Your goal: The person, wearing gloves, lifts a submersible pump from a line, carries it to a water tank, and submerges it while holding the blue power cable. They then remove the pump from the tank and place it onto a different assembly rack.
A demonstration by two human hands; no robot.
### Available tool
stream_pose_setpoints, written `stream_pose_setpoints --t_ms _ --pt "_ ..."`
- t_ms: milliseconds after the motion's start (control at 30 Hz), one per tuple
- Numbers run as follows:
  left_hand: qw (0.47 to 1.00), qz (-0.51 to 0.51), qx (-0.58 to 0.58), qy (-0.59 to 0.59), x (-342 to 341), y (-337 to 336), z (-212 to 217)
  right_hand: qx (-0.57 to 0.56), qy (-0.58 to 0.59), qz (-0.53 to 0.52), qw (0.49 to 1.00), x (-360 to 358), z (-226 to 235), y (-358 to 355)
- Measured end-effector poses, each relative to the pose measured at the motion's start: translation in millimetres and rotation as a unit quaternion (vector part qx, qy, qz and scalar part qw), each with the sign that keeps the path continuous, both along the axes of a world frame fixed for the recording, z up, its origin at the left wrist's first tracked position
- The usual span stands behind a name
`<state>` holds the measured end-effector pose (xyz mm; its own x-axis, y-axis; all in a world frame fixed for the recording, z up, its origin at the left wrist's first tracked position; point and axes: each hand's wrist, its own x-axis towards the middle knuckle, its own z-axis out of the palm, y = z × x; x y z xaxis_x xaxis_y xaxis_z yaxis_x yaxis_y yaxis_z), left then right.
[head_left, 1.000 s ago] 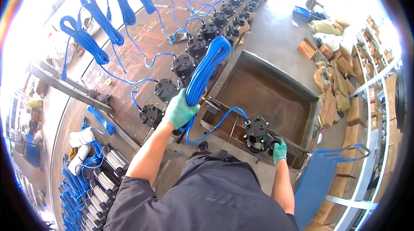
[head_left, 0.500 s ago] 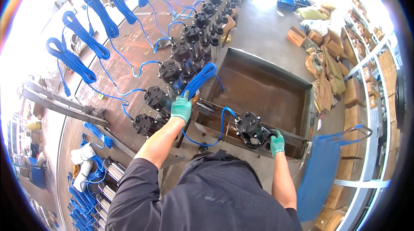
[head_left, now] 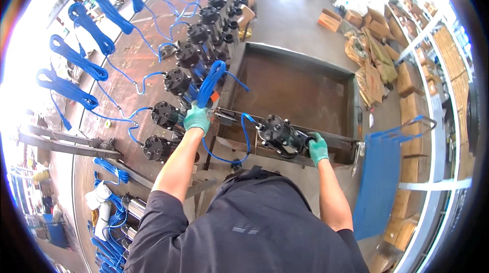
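Note:
My left hand (head_left: 197, 119), in a green glove, is closed around the lower end of a bundled blue cable (head_left: 211, 83). From the bundle a single cable strand loops down and across to the top of a black submersible pump (head_left: 275, 133). That pump leans over the near side of a metal tank (head_left: 290, 89), its black ribbed cap facing left. My right hand (head_left: 318, 148), also gloved in green, grips the pump's right end by a dark round fitting. The fingers' undersides are hidden.
Similar pumps (head_left: 167, 115) stand in a long row at the left, with blue cable bundles (head_left: 74, 89) across the brown table (head_left: 127, 77). At the right are a blue cart (head_left: 378, 181) and shelves with cardboard boxes (head_left: 410, 110). Metal cylinders (head_left: 135, 207) lie lower left.
The whole view has shifted, so most things appear further left and a little higher. The pump has tipped further onto its side and moved slightly left along the tank. Both hands keep their hold.

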<state>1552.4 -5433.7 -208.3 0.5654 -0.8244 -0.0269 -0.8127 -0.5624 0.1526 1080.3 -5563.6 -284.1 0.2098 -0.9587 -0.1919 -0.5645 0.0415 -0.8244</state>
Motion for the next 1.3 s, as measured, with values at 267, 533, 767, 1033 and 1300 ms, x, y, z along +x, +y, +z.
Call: stream_pose_setpoints --t_ms 267,533,767,1033,1300 --pt "0.720 0.039 -0.260 0.643 -90 10 -9 0.014 -0.062 0.047 0.997 27 47 10" --pt "0.969 -0.037 -0.088 0.229 -80 15 -10 -0.098 0.104 0.067 0.987 35 101 19" --pt "0.977 -0.089 -0.105 0.164 -74 32 -65 -0.086 0.228 0.052 0.968 76 121 34" --pt "0.878 -0.078 -0.179 0.436 -129 24 -46 -0.044 -0.049 -0.040 0.997 36 91 65" --pt "0.877 -0.051 -0.180 0.443 -170 22 -38 0.037 0.089 -0.345 0.934 -106 31 135"
